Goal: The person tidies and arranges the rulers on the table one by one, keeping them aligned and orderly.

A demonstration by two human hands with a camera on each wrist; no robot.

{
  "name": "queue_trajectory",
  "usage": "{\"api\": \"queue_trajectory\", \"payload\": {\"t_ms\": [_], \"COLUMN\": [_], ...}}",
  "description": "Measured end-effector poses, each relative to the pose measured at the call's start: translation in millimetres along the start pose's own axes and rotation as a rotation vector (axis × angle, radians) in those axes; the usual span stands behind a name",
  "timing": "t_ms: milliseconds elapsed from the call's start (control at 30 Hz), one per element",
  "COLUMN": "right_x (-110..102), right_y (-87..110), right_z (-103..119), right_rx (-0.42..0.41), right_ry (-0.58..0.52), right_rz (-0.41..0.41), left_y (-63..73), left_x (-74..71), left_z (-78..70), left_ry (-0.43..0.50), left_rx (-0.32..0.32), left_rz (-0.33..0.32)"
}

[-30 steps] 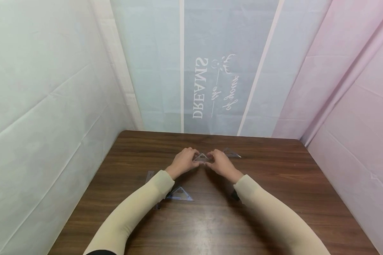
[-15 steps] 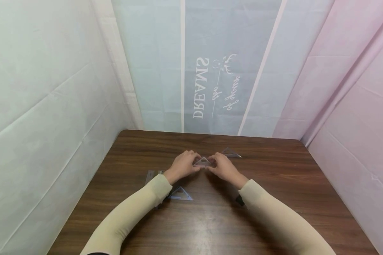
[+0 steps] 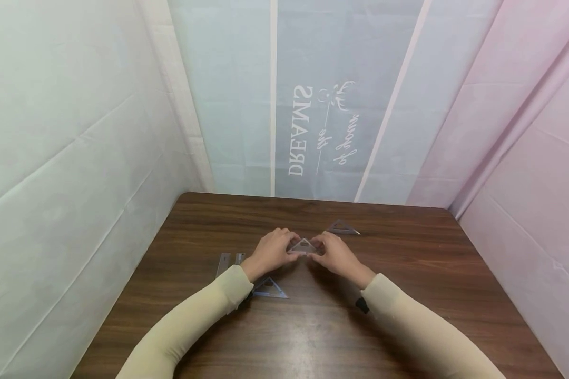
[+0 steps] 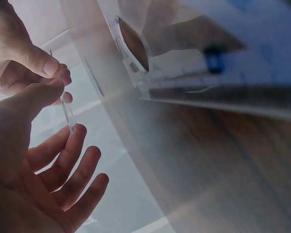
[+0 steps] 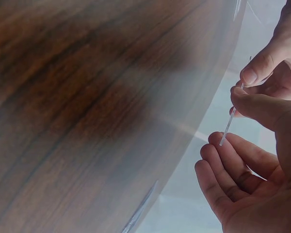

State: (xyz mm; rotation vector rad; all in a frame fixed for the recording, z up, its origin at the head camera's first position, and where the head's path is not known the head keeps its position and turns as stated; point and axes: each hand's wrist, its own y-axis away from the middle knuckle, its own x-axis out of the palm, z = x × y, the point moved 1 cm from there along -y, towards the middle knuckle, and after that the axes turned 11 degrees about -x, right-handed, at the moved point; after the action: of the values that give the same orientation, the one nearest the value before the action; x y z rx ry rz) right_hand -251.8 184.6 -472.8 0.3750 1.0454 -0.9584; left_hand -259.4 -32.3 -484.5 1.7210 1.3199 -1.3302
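Between both hands, above the middle of the table, a clear triangular set square [image 3: 304, 245] is held with its point away from me. My left hand [image 3: 272, 251] pinches its left corner, and my right hand [image 3: 335, 255] pinches the right one. Seen nearly edge-on, the set square [image 4: 68, 114] shows as a thin strip in the left wrist view. Thumb and fingertips meet on the set square [image 5: 227, 127] in the right wrist view too; the other fingers spread loosely. A blue-marked set square [image 3: 271, 289] lies nearer me, beside the left sleeve.
Another clear set square [image 3: 343, 230] lies on the wooden table [image 3: 408, 263] behind my right hand. Left of my left wrist lie a clear ruler [image 3: 223, 263] and a second clear strip [image 3: 239, 257], partly hidden by the sleeve. A printed curtain [image 3: 237, 105] hangs behind the table.
Both hands have drawn the held set square a little toward me. More of the ruler and strip by the left sleeve shows now. The set squares on the table stay put.
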Motion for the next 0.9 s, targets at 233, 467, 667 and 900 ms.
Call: {"api": "queue_trajectory", "payload": {"t_ms": [233,467,667,900], "right_x": [-2,-4,-4,-3], "right_y": [6.2,13.2,21.9,33.0], "right_z": [4,7,7,10], "right_rx": [-0.012,0.0,-0.014,-0.01], "right_ry": [-0.013,-0.043,-0.056,-0.047], "right_rz": [0.0,0.0,-0.002,0.014], "left_y": [7.6,13.3,20.2,28.9], "left_x": [-2.9,-5.7,-4.1,-1.6], "left_z": [-3.5,-7.3,-10.4,-14.8], "left_ry": [0.005,-0.005,-0.007,-0.018], "left_rx": [0.017,0.024,0.042,0.062], "left_rz": [-0.013,-0.006,-0.02,-0.017]}}
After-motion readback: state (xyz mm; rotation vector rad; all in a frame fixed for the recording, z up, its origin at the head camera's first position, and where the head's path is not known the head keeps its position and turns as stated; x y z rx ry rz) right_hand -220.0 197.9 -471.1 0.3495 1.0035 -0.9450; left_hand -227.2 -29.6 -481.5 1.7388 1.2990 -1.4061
